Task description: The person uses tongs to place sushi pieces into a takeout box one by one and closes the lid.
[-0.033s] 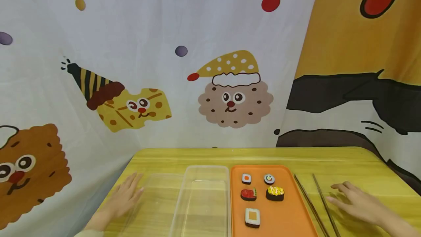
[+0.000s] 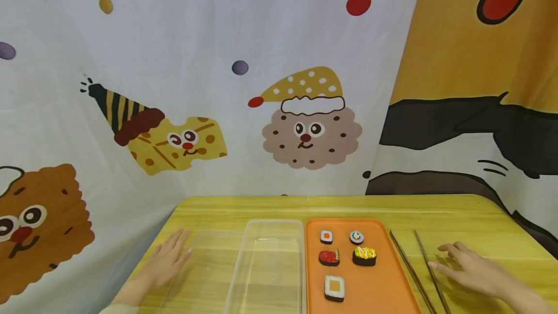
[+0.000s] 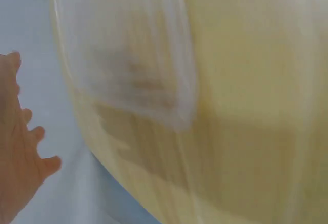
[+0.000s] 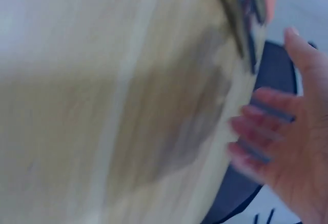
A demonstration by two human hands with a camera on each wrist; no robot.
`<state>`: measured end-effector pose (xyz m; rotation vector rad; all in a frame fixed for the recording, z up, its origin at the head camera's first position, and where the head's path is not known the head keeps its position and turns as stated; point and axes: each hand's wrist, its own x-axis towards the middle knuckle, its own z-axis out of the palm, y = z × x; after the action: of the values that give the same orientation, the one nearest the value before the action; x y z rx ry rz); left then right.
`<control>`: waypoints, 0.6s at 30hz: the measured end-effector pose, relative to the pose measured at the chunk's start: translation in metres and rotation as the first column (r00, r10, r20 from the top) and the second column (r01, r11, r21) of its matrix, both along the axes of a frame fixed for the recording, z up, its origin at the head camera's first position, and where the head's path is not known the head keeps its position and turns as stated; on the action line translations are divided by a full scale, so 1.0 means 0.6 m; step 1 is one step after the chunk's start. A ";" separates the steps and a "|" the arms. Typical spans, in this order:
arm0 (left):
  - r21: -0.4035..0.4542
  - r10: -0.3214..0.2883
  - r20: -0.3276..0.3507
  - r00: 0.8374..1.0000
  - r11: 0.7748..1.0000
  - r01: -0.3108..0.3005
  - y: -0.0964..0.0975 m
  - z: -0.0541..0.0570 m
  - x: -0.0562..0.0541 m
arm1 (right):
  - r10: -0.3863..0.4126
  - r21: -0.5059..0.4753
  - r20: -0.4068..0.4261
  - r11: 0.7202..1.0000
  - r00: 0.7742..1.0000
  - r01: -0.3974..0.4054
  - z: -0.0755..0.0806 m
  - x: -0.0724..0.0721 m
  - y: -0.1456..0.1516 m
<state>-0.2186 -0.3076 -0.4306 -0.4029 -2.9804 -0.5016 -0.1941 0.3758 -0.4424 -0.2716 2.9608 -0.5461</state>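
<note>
My left hand (image 2: 164, 265) is held with its fingers spread at the left of a flat clear lid (image 2: 213, 260). Whether it touches the table cannot be told. To the right of the two chopsticks (image 2: 414, 270) hovers my right hand (image 2: 471, 270), thumb toward them and fingers loosely bent, holding nothing. An orange tray (image 2: 375, 299) carries several toy sushi pieces: a small roll with an orange centre (image 2: 326, 237), a round roll (image 2: 356, 237), a red-topped one (image 2: 329, 257), a yellow-topped one (image 2: 364, 256) and a larger square roll (image 2: 334, 288).
Between lid and tray, a clear plastic container (image 2: 303, 260) stands against the tray's left side. All of it rests on a wood-grain table (image 2: 279, 206). Behind the table hangs a printed cloth (image 2: 192, 23).
My right hand has shifted slightly left, its thumb nearer the chopsticks. The left hand has barely moved, and the sushi, tray and container are where they were.
</note>
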 end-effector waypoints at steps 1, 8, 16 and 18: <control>0.037 -0.018 0.023 1.000 0.999 0.017 0.009 0.003 -0.002 | -0.003 -0.023 0.057 1.000 0.998 0.004 0.003 0.000 -0.005; 0.352 -0.206 0.239 0.949 0.929 0.113 0.109 0.039 -0.005 | 0.059 -0.182 0.313 0.983 0.948 -0.001 -0.016 -0.004 -0.021; 0.564 -0.418 0.326 0.848 0.806 0.181 0.185 0.059 -0.004 | 0.048 -0.212 0.402 0.976 0.915 0.042 -0.049 -0.012 -0.031; 0.590 -0.429 0.332 0.840 0.790 0.170 0.188 0.060 -0.004 | -0.016 -0.202 0.395 0.974 0.918 0.104 -0.034 -0.003 -0.054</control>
<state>-0.2212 -0.1947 -0.3946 -0.8125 -2.9713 -1.6382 -0.1958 0.3434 -0.4631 -0.0761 2.5285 -0.8297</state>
